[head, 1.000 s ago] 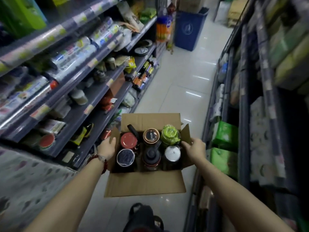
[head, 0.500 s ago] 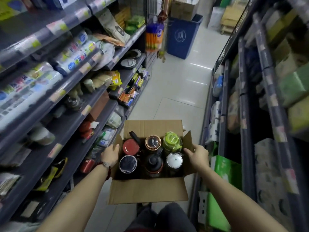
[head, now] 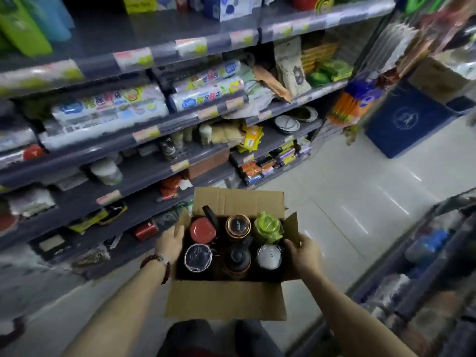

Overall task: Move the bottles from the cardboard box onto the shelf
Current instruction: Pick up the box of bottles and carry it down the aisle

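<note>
Six bottles [head: 233,243] stand upright in two rows inside the open cardboard box [head: 226,300], at the lower centre of the frame. The left hand [head: 170,242] grips the box's left wall, fingers curled over the flap. The right hand [head: 304,255] grips the right wall, thumb over the edge. Dark shelves [head: 144,173] of goods fill the left and upper frame, and a blue bin [head: 404,122] stands at the upper right.
</note>
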### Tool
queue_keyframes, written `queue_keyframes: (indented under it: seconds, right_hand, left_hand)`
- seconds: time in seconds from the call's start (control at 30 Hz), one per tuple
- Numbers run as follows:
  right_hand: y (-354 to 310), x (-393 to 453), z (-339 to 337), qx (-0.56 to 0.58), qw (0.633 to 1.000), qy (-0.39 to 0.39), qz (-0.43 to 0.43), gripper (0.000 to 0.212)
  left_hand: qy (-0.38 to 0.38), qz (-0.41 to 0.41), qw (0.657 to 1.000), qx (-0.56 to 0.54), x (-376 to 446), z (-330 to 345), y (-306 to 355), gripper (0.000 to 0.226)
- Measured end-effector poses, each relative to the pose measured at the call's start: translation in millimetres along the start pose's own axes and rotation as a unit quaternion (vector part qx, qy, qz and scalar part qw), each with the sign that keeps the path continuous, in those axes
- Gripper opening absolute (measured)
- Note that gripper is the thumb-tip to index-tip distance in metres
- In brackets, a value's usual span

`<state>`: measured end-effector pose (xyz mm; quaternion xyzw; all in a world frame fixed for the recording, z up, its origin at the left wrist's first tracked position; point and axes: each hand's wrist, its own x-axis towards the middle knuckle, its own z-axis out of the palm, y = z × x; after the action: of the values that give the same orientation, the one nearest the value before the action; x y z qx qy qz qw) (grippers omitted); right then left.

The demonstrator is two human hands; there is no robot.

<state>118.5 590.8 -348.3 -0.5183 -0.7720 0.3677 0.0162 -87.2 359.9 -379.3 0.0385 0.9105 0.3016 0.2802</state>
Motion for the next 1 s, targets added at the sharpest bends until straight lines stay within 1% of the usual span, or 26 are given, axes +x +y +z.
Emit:
queue_keyframes:
  seconds: [0.1,0.23,0.37,0.53,0.67,0.8,0.9,1.0]
  right_hand:
    - [-25.1,32.5,-4.5,-0.035,0.996,-0.032,-0.070,0.022]
    - [-64.1,54.2,11.7,-0.082,0.981,-0.095,-0.145,0.025]
    - [-103.0,57.2,53.1,-0.126,0.960,-0.148,-0.203,0.025]
    - [-153.3,38.7,112.6,-0.151,0.932,-0.201,-0.261,0.028]
    - [-190.3,19.6,160.6,-0.178,0.892,-0.256,-0.327,0.025]
    - [-226.8,-6.3,209.4,-0.192,0.845,-0.306,-0.394,0.030]
    - [-248.2,-28.1,246.2,-0.210,0.798,-0.347,-0.446,0.033]
    - [-267.8,-54.9,276.8,-0.225,0.744,-0.388,-0.496,0.027]
  left_hand:
    - [0.035,-0.046,0.997,-0.053,-10.4,-3.0,0.6,0.040]
    - [0.072,-0.122,0.984,-0.110,-24.7,-7.6,-31.7,0.045]
    - [0.133,-0.194,0.959,-0.158,-37.5,-21.3,-69.2,0.044]
    - [0.203,-0.247,0.920,-0.225,-54.4,-48.1,-115.4,0.042]
    - [0.271,-0.284,0.876,-0.282,-79.8,-69.4,-149.4,0.041]
    - [0.329,-0.312,0.836,-0.310,-105.4,-84.8,-180.8,0.040]
    - [0.360,-0.347,0.800,-0.331,-126.7,-85.5,-205.1,0.041]
    - [0.388,-0.390,0.760,-0.345,-150.8,-79.0,-224.1,0.040]
